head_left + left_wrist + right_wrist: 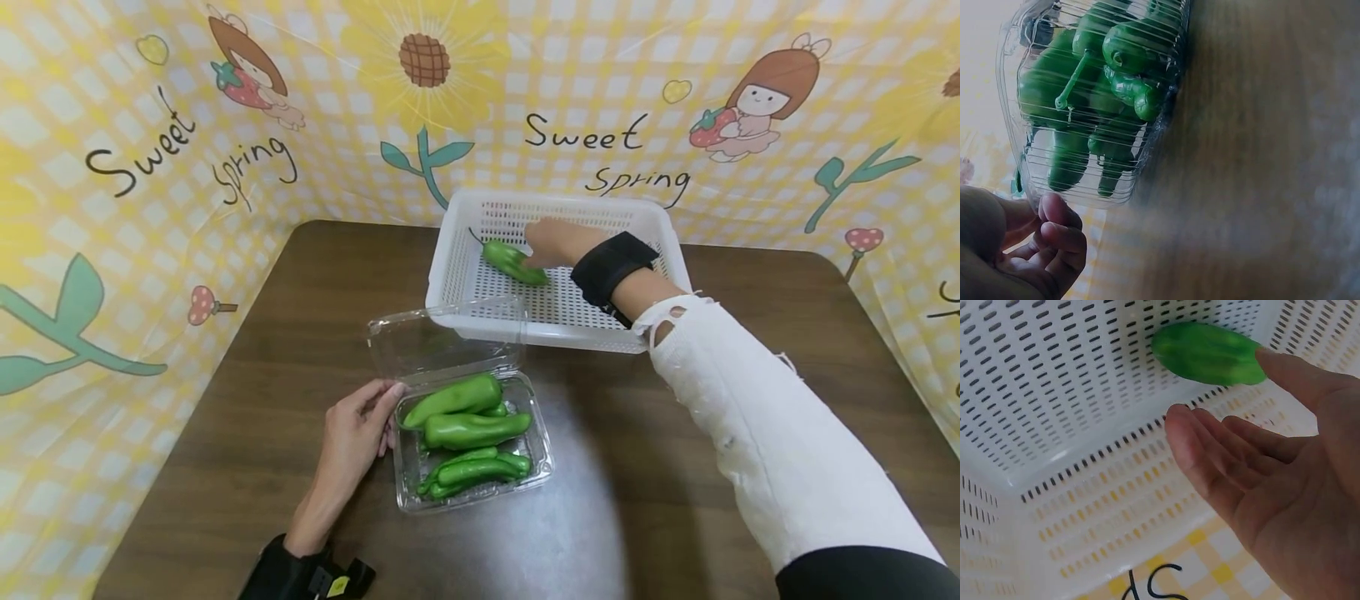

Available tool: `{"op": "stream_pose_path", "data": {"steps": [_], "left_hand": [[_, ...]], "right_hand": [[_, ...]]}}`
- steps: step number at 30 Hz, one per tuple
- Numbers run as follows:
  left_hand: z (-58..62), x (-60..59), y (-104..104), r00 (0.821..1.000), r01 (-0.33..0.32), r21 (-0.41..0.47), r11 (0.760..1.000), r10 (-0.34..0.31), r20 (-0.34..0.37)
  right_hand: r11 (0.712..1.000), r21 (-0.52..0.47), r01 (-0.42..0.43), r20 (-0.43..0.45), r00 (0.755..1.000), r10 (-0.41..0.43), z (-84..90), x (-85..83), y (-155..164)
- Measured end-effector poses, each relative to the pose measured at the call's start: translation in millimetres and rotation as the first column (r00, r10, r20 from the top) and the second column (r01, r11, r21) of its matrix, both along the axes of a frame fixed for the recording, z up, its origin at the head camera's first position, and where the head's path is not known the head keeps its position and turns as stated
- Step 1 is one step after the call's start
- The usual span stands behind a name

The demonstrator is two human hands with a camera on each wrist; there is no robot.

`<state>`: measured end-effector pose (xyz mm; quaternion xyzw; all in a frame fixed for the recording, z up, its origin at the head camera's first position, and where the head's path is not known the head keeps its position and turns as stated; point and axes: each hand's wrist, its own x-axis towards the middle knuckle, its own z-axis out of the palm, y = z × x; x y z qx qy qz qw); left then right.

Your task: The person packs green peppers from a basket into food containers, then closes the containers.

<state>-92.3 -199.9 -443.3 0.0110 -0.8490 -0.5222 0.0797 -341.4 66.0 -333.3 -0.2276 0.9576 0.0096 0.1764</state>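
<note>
Lying glossy green pepper point(514, 261), white basket point(450, 258)

The right hand point(558, 242) reaches into the white slotted basket point(450, 258), fingers loose against a single green pepper point(513, 260) lying on its floor. Nearer, the left hand point(352, 442) touches the rim of an open clear clamshell box point(468, 492) of green peppers point(468, 429) on the brown table point(285, 333).
</note>
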Motion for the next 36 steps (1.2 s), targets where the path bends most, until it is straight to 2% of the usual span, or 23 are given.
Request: {"op": "stream_pose_path", "data": {"steps": [6, 10, 15, 18, 22, 27, 36], "left_hand": [[-0.4, 0.0, 1, 1.000, -0.003, -0.004, 1.000, 0.003, 0.005], [0.2, -1.3, 1, 1.000, 0.003, 0.001, 1.000, -0.003, 0.007], [1.6, -1.5, 2, 1.000, 0.009, 0.004, 1.000, -0.009, 0.002], [1.5, -0.7, 2, 1.000, 0.009, 0.006, 1.000, -0.009, -0.005], [0.3, 0.8, 1, 1.000, 0.001, 0.004, 1.000, -0.001, 0.000], [-0.2, 1.1, 3, 1.000, -0.010, -0.022, 1.000, 0.010, -0.002], [0.0, 2.3, 2, 1.000, -0.011, 0.008, 1.000, 0.011, 0.006]], "right_hand": [[0.999, -0.033, 0.041, 0.046, 0.998, -0.040, -14.5, 1.0, -5], [0.998, -0.022, 0.064, 0.031, 0.998, -0.063, -18.7, -0.3, -6], [0.994, -0.055, 0.091, 0.011, 0.996, -0.090, -27.4, -2.9, -3], [0.994, -0.068, 0.081, 0.005, 0.997, -0.080, -31.6, -4.1, -3], [0.993, -0.086, 0.082, 0.047, 0.996, -0.078, -34.3, -5.2, -4], [0.988, -0.079, 0.135, 0.122, 0.985, -0.125, -35.2, -5.5, -4], [0.982, -0.074, 0.175, 0.172, 0.972, -0.161, -34.4, -5.6, 2]]}}
